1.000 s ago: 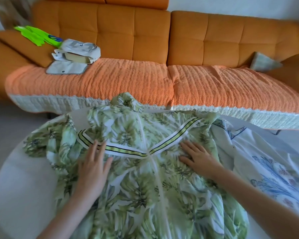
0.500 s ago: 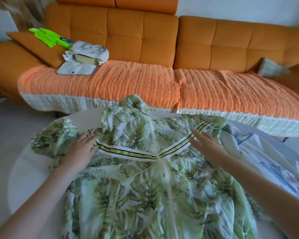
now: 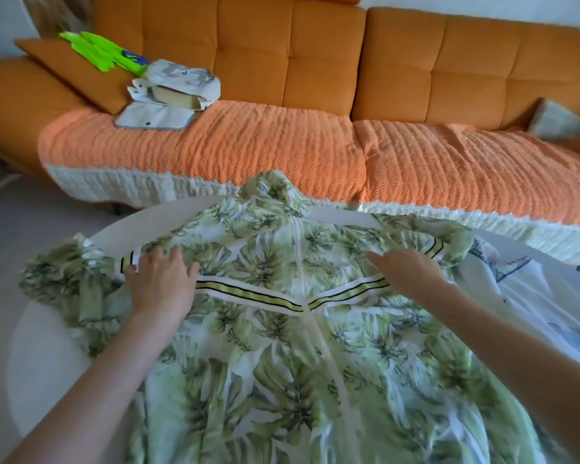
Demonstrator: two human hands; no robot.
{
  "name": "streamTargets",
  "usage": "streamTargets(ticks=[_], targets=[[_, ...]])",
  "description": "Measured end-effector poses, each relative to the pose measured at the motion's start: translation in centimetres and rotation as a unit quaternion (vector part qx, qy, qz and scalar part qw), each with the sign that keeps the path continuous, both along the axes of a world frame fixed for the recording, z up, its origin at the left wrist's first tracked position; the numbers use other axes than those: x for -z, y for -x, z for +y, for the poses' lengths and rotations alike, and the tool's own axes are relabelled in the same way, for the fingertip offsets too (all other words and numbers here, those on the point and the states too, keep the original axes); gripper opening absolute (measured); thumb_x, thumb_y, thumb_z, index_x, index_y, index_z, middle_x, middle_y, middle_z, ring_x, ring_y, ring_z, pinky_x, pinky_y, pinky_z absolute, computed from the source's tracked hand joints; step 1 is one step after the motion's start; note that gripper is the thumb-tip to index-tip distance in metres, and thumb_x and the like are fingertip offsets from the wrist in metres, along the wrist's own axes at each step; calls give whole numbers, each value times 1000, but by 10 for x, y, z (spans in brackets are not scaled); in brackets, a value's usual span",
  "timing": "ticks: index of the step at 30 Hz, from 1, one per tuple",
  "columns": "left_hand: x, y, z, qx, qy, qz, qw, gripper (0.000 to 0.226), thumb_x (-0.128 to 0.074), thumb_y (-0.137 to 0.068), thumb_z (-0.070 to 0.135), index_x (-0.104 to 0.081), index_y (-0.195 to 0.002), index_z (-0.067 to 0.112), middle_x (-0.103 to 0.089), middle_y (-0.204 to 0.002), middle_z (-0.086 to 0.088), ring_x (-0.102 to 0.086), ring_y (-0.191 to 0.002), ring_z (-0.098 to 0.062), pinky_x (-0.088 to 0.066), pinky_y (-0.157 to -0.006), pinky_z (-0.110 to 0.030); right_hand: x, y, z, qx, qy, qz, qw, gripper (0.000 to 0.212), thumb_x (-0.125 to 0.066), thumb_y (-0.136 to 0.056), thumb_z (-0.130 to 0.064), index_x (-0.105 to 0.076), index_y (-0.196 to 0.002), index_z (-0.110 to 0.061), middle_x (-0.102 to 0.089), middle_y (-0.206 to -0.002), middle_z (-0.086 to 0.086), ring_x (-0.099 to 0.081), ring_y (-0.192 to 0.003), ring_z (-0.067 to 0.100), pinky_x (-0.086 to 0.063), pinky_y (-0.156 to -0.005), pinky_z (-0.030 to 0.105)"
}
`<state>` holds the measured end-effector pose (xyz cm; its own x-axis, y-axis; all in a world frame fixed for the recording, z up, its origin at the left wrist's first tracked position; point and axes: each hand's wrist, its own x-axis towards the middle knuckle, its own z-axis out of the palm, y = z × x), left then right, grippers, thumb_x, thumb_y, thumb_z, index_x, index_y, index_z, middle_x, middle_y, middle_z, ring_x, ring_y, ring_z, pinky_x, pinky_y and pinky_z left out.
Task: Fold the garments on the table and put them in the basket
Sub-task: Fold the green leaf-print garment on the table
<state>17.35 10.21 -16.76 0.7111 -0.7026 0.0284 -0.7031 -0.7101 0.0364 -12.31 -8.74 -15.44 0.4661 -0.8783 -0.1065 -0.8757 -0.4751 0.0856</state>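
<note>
A green leaf-print garment (image 3: pixel 282 363) with a yellow and black striped band lies spread over the round white table (image 3: pixel 44 366). My left hand (image 3: pixel 163 283) rests flat on its left part, covering the band there, fingers apart. On the right part of the band my right hand (image 3: pixel 406 266) lies flat with fingers stretched to the left. A white garment with blue print (image 3: pixel 533 289) is bunched at the table's right side, partly under the green one. No basket is in view.
An orange sofa (image 3: pixel 282 61) with an orange knit cover (image 3: pixel 248 145) runs just behind the table. On its left seat lie a grey-white fabric bundle (image 3: pixel 178 85), a flat pouch (image 3: pixel 154 117) and a bright green item (image 3: pixel 101 51). Grey floor shows at left.
Both hands have slid outward and away from me along the striped band, flattening the green garment. The view has shifted slightly.
</note>
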Motion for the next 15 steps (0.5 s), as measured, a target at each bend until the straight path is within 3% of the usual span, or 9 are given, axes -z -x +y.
streamTargets(ticks=[2, 5, 7, 9, 12, 15], targets=[[-4, 28, -9, 72, 68, 21, 995, 51, -25, -99, 45, -31, -143, 21, -30, -150, -7, -23, -140, -25, -14, -113, -57, -16, -16, -14, 49, -19, -103, 993, 45, -25, -101, -33, -62, -101, -8, -51, -69, 2, -43, -50, 13, -38, -45, 22], [19, 66, -24, 182, 78, 111, 974, 61, -11, -94, 56, -16, -149, 29, -9, -158, 1, -2, -146, -19, 0, -116, -53, -25, -59, -34, 80, -118, -261, 955, 49, -39, -99, -38, -56, -112, 6, -60, -79, 8, -41, -52, 12, -39, -50, 23], [39, 83, -29, 232, 51, 105, 966, 73, 7, -85, 66, -9, -149, 34, 7, -158, 2, 13, -144, -17, 11, -115, -52, -23, -89, -40, 63, -169, -259, 949, 47, -42, -96, -40, -58, -100, 5, -64, -89, 13, -46, -59, 15, -48, -60, 27], [53, 88, -29, 248, 47, 76, 965, 86, 20, -75, 70, -10, -148, 36, 15, -154, 6, 18, -140, -13, 15, -114, -51, -18, -116, -45, 56, -184, -253, 948, 47, -47, -92, -46, -59, -83, -2, -59, -77, 8, -48, -59, 15, -52, -68, 28], [57, 83, -27, 245, 66, 77, 964, 87, 17, -75, 71, -16, -147, 37, 11, -155, 11, 12, -143, -8, 14, -115, -49, -16, -148, -54, 42, -180, -212, 960, 75, -50, -75, -72, -62, -97, -1, -63, -86, 10, -59, -72, 19, -53, -78, 32], [56, 84, -28, 245, 66, 72, 965, 81, 12, -79, 70, -16, -147, 38, 10, -156, 11, 12, -144, -9, 15, -115, -48, -21, -169, -58, 55, -162, -191, 967, 88, -51, -68, -79, -54, -112, -2, -60, -100, 8, -56, -80, 20, -47, -72, 28]])
